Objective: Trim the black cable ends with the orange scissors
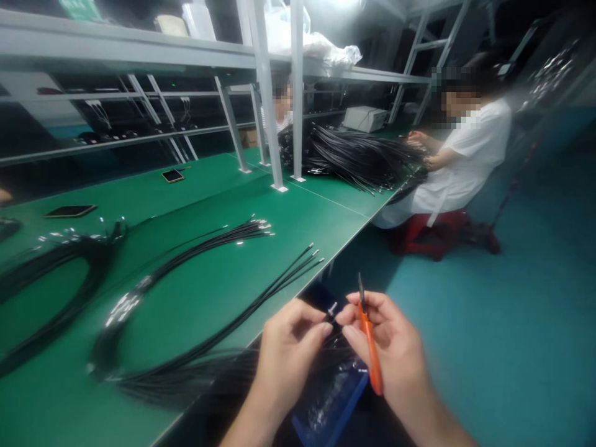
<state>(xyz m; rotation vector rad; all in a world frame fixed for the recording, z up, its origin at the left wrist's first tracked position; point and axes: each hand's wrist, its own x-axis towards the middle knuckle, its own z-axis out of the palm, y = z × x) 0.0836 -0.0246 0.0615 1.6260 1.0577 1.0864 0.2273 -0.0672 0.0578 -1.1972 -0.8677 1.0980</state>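
Near the table's front edge, my left hand is closed, pinching a black cable end with a small metal tip between thumb and forefinger. My right hand holds an orange-handled tool with a dark pointed tip facing up and away; its exact kind is unclear. The right thumb and forefinger come close to the metal tip; whether they touch it cannot be made out. A curved bundle of black cables with silvery ends lies to the left of my hands. Under them is a blue bin, blurred inside.
The green table carries another cable bundle, two phones and a big cable heap. White shelf posts rise from it. A co-worker in white sits on a red stool; another person is behind the posts.
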